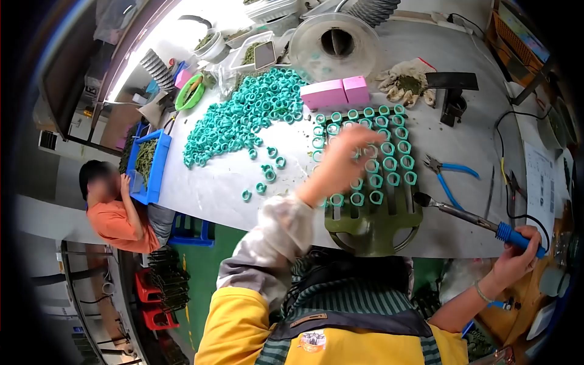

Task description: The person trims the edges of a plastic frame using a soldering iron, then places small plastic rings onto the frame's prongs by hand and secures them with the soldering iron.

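Note:
My right hand is closed around the blue handle of a soldering iron. The iron's dark, broad tip points left, near the front right of an olive-green rack. Rows of teal rings stand upright on the rack. Over its left half is my left hand, smeared by motion and hiding some of the rings. Whether its fingers hold anything does not show. A large heap of loose teal rings lies left of the rack, with several strays in front of it.
Blue-handled cutters lie right of the rack. Behind it are pink blocks, a glove and a black stand. A clear funnel hood stands at the back. Another person sits left, by a blue bin.

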Motion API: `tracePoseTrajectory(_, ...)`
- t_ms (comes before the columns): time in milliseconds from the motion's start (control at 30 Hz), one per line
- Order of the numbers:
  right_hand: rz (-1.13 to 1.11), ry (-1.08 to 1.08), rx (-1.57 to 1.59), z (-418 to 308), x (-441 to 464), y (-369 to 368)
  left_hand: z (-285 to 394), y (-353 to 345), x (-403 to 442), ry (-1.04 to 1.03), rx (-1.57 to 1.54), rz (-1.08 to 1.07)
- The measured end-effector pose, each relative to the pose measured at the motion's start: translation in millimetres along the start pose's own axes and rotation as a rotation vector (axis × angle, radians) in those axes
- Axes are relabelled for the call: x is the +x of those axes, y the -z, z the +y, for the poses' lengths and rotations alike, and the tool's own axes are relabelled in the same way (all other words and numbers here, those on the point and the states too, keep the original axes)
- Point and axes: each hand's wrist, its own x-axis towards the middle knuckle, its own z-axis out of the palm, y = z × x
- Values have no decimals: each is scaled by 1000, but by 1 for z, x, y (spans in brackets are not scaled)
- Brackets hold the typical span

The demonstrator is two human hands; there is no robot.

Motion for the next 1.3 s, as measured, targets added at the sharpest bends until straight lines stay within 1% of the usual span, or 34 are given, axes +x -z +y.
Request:
tracePoseTrajectory(33,-4,-20,15,0,0,4,-28,25,-7,177,-126,106)
tracePoseTrajectory(67,-7,-40,29,1,0,7,-62,59,-12,91,203,187)
tracePoseTrajectory(100,-13,-23,32,3,0,8,-85,91,-24,172,614,198)
tracePoseTrajectory(133,-19,-6,36,6,0,9,-112,120,-41,163,866,192)
tracePoseTrajectory(167,-24,11,38,7,-1,10,-128,139,-56,157,978,176)
tracePoseTrajectory(200,-23,-8,40,6,-2,10,-132,151,-65,240,1073,96)
tracePoseTrajectory(233,-23,-27,40,3,-4,9,-141,159,-76,275,1120,27)
tracePoseTrajectory(267,-23,-45,41,1,-5,8,-152,164,-84,260,1054,37)
tracePoseTrajectory(400,-23,-8,32,-3,-8,1,-144,159,-94,250,897,112)
tracePoseTrajectory(500,-39,-16,23,-9,-10,-3,-144,154,-99,513,392,237)
tracePoseTrajectory(533,-55,-16,16,-11,-11,-4,-145,152,-100,565,86,319)
tracePoseTrajectory(633,-66,8,19,-13,-11,-7,-134,149,-104,658,-517,448)
tracePoseTrajectory(767,-69,-14,7,-16,-14,-10,-88,142,-101,591,-174,336)
tracePoseTrajectory(800,-67,-18,26,-18,-15,-13,-78,134,-97,614,-242,329)
tracePoseTrajectory(833,-75,-4,42,-21,-16,-15,-56,121,-91,604,-183,297)
tracePoseTrajectory(900,-98,21,85,-22,-18,-21,-15,88,-82,398,-194,180)
tracePoseTrajectory(967,-127,16,95,-25,-18,-24,33,55,-75,303,-94,-31)
tracePoseTrajectory(1033,-163,3,103,-26,-20,-27,59,20,-67,97,-23,-55)
tracePoseTrajectory(1100,-115,28,107,-20,-23,-32,66,-6,-63,28,73,-75)
tracePoseTrajectory(1133,-112,23,113,-19,-23,-33,63,-14,-58,-92,144,-63)
tracePoseTrajectory(1300,-166,-33,205,-11,-27,-41,55,-40,-47,-143,203,-95)
